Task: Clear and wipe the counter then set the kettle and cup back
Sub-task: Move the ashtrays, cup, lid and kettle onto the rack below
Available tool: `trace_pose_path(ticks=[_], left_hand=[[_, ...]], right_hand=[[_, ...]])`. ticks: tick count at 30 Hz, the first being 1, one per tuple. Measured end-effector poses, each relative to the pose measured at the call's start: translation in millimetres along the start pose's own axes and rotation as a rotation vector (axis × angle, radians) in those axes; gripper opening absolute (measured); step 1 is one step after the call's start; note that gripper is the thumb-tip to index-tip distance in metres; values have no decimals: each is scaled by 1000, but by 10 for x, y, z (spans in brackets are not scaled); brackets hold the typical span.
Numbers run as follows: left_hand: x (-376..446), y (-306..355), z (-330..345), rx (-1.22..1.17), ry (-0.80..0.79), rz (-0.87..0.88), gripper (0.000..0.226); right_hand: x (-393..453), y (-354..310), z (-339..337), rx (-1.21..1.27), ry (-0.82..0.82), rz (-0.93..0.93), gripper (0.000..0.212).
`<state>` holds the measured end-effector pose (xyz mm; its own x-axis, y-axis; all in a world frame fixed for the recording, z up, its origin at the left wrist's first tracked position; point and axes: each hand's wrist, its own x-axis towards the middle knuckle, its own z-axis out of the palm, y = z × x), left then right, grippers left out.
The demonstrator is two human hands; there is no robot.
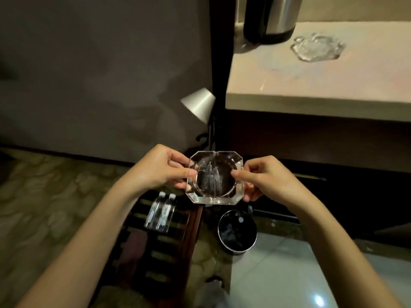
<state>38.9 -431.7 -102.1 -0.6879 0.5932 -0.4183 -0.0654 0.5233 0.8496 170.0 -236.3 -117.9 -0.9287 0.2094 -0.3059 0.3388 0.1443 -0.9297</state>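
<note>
I hold a clear, square glass ashtray (214, 177) with cut corners in front of me, above the floor and below the counter's edge. My left hand (160, 168) pinches its left rim, thumb on top. My right hand (264, 177) pinches its right rim the same way. The steel kettle (270, 17) with a black base stands at the back left of the pale counter (311, 85). To the kettle's right a second clear glass dish (317, 48) lies on the counter. No cup is in view.
A round black waste bin (236, 233) stands on the floor just under the ashtray. Two water bottles (160, 213) lie on a dark slatted wooden rack (153, 252) at lower left. A floor lamp with a grey shade (199, 104) stands left of the counter.
</note>
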Motion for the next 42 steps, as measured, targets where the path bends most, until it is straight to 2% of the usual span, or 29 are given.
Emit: trace_pose_path(ticks=[6,14,19,24,28,36,42], left_hand=[[38,-903,-154,38,39,-105,21],[408,-2459,-237,115,58,-341,24],[656,-3332,-219,158,112,-485,19],[915,-4099,-169,229,125,-531,15],[1064,-4544,-61,272,132,-578,11],[1245,-5206,99,354,128,-622,16],[1350,-5362,161,381,134,-639,10]], right_hand=[[276,559,661,3,-72,90,34],[873,1746,1753,-212,-105,296,39],[1156,2464,2442,-191,-117,459,34],[1443,3029,2931,-222,-110,573,27],[1654,3405,3240,-287,-123,650,19],[1854,3952,3631,-428,-241,724,24],[1881,4154,3650,-370,-157,729,20]])
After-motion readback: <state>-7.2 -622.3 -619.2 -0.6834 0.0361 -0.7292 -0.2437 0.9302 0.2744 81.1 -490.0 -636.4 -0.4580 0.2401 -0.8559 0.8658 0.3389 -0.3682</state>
